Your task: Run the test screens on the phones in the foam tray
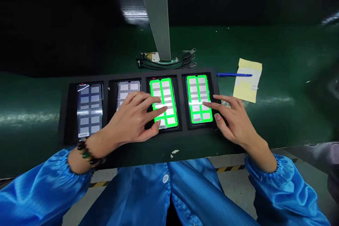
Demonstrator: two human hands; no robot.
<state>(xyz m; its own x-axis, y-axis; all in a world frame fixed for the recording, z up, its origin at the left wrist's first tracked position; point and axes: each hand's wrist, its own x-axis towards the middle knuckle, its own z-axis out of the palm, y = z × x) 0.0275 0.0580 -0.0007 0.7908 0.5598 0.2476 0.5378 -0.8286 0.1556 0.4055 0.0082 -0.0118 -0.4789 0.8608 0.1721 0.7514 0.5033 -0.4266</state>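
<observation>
Two smartphones with bright green grid screens lie in a black tray (184, 106). My left hand (139, 116) reaches over the left green-screen phone (171, 100), its index finger at the screen and its fingers apart. At the right green-screen phone (194, 90), the index finger of my right hand (231, 118) meets the screen; the thumb hangs by the phone's edge. Further left in the tray are a phone with a grey grid (129, 86), partly hidden by my left hand, and a dimmer phone (90, 102). Neither hand holds anything.
A blue pen (233, 75) lies across yellow paper (246, 90) on the green table (286, 120). Short black cables (166, 65) rest at the foot of a grey metal post (159, 17) behind the tray. The table's front edge runs close to my body.
</observation>
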